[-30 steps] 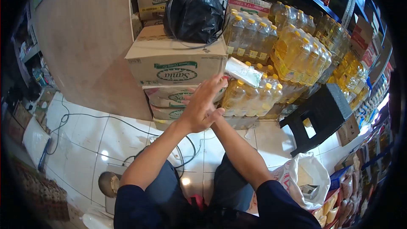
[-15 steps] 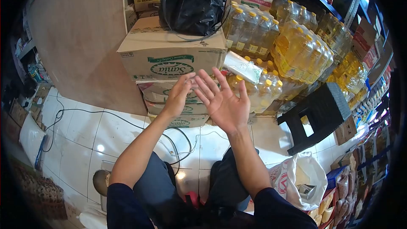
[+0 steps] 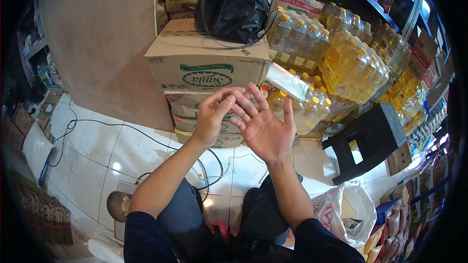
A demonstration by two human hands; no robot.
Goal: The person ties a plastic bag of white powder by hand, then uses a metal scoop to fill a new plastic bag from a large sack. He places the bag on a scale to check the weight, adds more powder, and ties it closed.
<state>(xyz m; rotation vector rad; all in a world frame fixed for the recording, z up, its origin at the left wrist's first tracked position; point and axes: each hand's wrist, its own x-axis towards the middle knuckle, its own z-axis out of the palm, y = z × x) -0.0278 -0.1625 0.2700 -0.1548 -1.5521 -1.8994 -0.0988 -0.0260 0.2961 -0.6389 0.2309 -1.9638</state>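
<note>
My left hand [image 3: 210, 119] meets my right hand in front of the stacked cartons. Its thumb and bent fingers close around a fingertip of my right hand; exactly which finger is hard to make out. My right hand [image 3: 269, 129] has its palm turned up toward me, thumb spread and fingers partly extended, with nothing in the palm. Behind both hands is a brown Sania carton [image 3: 209, 68] on top of more cartons [image 3: 185, 112]. A tied black plastic bag [image 3: 231, 7] rests on that carton.
Wrapped packs of yellow-capped oil bottles [image 3: 351, 65] are stacked at right, with a white packet [image 3: 288, 81] on them. A black plastic stool [image 3: 365, 139] lies tipped over. An open white sack [image 3: 358, 209] stands by my right knee. A black cable [image 3: 117, 124] crosses the tiled floor.
My left hand has closed in on my right hand's fingers, its own fingers more bent. My right fingers have curled slightly. The whole view has shifted a little.
</note>
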